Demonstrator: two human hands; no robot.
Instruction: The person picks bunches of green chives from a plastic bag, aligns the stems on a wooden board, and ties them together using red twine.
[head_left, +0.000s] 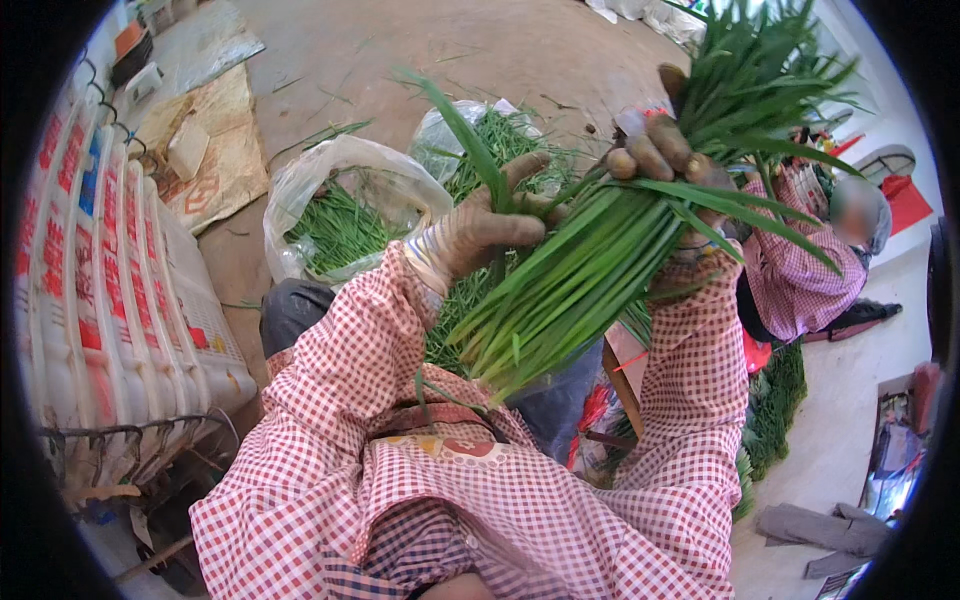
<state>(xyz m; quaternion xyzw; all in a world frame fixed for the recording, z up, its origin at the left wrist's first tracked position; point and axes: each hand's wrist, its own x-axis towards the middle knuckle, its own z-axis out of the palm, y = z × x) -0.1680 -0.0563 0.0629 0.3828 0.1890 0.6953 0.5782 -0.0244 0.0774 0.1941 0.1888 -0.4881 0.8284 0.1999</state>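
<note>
A large bundle of long green leaves (570, 280), probably chives, slants across the middle of the view, pale ends at lower left, tips at upper right. My right hand (680, 160), in a soiled glove, is wrapped round it. My left hand (490, 220), gloved too, is left of the bundle, thumb and fingers closed round an upright leaf blade (455, 115). Beyond my hands sit two clear plastic bags (295, 210) of cut greens, and more loose greens lie in my lap, partly hidden by the bundle.
Stacked white crates (130, 300) with red markings stand at left, near flattened sacks (220, 160) on the floor (350, 50). A co-worker (805, 270) in a checked top sits close at right, beside piled greens (775, 400). Grey cloth (820, 535) lies at lower right.
</note>
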